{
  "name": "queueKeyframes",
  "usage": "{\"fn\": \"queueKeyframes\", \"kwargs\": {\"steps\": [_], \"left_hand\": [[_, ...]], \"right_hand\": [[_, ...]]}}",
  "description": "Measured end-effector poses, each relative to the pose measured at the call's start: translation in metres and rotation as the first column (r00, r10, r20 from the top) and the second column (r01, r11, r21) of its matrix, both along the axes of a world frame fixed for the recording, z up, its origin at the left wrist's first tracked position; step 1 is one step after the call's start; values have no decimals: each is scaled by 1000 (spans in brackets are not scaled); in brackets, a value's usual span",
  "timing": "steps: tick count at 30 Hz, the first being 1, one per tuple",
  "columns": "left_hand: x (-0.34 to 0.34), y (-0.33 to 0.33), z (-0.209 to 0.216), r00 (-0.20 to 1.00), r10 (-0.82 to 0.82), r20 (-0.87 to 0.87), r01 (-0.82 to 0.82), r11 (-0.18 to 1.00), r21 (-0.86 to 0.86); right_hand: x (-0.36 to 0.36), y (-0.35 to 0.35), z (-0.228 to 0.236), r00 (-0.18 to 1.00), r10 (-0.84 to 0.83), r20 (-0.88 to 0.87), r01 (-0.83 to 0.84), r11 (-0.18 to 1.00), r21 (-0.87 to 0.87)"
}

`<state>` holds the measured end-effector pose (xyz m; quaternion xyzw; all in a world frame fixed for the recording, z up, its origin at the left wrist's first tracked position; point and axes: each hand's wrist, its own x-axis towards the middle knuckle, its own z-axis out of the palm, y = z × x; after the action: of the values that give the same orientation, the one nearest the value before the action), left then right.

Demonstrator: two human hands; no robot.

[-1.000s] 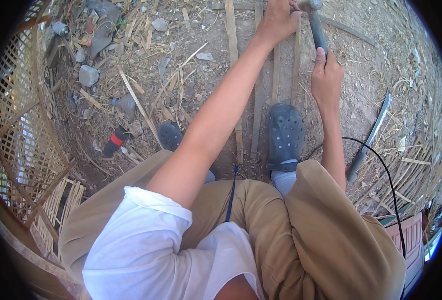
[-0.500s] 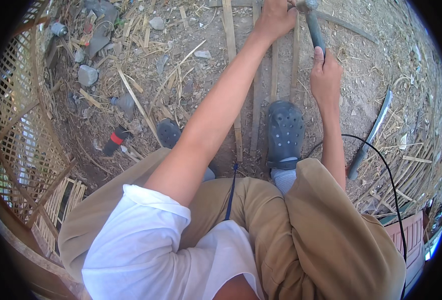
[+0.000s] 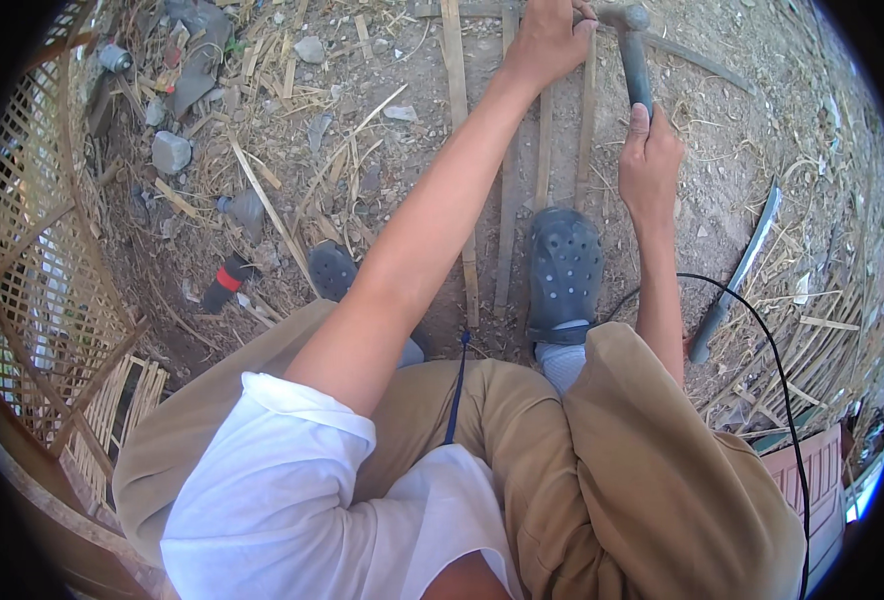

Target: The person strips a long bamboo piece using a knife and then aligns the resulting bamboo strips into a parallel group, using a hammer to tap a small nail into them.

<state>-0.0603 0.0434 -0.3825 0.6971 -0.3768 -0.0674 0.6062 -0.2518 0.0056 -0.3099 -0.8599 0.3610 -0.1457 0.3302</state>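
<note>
In my right hand is a hammer, gripped by its dark handle with the thumb along it. The hammer's metal head is at the top edge, close to the fingers of my left hand. That left hand reaches far forward over the wooden slats, fingertips pinched together; what they hold, if anything, is too small to make out. Several slats run lengthwise on the ground between my feet, and a crosswise slat lies beyond them at the far end.
A long-bladed machete lies on the right, near a black cable and a pile of thin sticks. On the left are a red-banded black object, a stone, a clear plastic bottle and a woven lattice panel.
The hammer's head has shifted slightly right and nearer to me, and its handle stands straighter. My left hand stays in nearly the same place, fingers still pinched.
</note>
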Motion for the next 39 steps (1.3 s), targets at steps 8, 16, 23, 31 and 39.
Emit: {"fn": "queueKeyframes", "kwargs": {"steps": [8,16,23,31,39], "left_hand": [[1,0,-1,996,29,79,-31,999,27],[0,-2,0,999,-30,-38,32,999,38],[5,3,0,998,-59,-36,63,992,108],[8,3,-12,980,-6,196,-17,993,115],[8,2,-1,985,-66,160,39,985,169]], "right_hand": [[0,6,-7,1000,-29,11,28,997,68],[-3,16,-11,998,-58,32,56,997,57],[-3,19,-16,992,-59,112,57,998,21],[-2,22,-14,996,-74,53,72,997,37],[-11,15,-16,976,-162,145,150,985,88]]}}
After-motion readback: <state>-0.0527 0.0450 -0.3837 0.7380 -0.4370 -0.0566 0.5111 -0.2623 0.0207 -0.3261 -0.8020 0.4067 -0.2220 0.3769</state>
